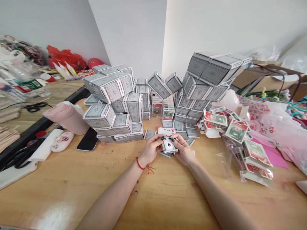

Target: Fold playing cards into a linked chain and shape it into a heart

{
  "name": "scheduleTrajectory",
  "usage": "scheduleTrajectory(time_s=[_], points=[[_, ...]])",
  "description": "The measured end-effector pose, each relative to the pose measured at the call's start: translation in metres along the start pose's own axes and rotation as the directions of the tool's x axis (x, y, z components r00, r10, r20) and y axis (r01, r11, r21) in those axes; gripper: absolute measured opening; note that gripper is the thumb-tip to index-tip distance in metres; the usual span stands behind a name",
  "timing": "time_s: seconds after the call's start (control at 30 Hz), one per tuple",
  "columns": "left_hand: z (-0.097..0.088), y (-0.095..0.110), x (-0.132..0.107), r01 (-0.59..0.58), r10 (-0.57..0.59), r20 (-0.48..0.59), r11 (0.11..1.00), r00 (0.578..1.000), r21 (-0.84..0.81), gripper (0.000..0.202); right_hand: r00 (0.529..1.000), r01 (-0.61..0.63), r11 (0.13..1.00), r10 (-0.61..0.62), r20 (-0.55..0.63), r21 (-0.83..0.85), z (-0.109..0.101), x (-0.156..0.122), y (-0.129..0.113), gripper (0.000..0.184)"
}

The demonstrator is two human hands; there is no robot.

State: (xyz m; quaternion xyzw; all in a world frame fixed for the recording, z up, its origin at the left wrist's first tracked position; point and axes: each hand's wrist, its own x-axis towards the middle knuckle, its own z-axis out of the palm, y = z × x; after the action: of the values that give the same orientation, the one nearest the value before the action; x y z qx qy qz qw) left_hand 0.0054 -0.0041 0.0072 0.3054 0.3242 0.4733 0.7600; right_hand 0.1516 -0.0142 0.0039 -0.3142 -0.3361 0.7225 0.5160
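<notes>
Between my two hands is a playing card piece (pixel 169 146) with folded edges, a spade showing on its upper face. My left hand (pixel 153 147) pinches its left side; a red string bracelet is on that wrist. On its right side, my right hand (pixel 182 149) grips with dark-nailed fingers closed. Just beyond lies a face-up card (pixel 163 131), partly hidden by the fingers. Loose face-down cards (pixel 179 125) spread behind my hands. Stacked blocks of folded cards (pixel 99 116) rise at the left, and a taller stack (pixel 206 68) stands at the right.
Opened card boxes (pixel 237 131) pile up at the right beside plastic bags (pixel 261 110). Unopened card decks (pixel 169 108) stand at the back against the wall. On the left are a phone (pixel 87 140), a pink cup (pixel 69 116), scissors (pixel 26 151) and glue bottles (pixel 63 70).
</notes>
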Motion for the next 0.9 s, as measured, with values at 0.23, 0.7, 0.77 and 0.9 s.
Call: scheduleTrajectory(time_s=[0.23,0.7,0.77,0.9], points=[[0.0,-0.001,0.0,-0.03,0.03,-0.002,0.999,1.0,0.016,0.021,1.0,0.005,0.998,-0.005,0.007,-0.059,0.001,0.0,0.003,0.021],[0.0,-0.014,0.004,-0.199,0.364,-0.175,0.783,0.915,0.589,0.031,0.885,0.267,0.664,-0.455,-0.094,-0.698,-0.01,-0.001,0.018,0.014],[0.0,-0.013,0.003,-0.178,0.345,-0.156,0.76,0.926,0.624,0.033,0.883,0.267,0.65,-0.461,-0.089,-0.711,-0.01,-0.002,0.018,0.014],[0.004,-0.009,0.0,-0.222,0.365,-0.075,0.705,0.928,0.674,0.032,0.908,0.263,0.678,-0.415,-0.062,-0.686,-0.006,-0.004,0.016,0.012]])
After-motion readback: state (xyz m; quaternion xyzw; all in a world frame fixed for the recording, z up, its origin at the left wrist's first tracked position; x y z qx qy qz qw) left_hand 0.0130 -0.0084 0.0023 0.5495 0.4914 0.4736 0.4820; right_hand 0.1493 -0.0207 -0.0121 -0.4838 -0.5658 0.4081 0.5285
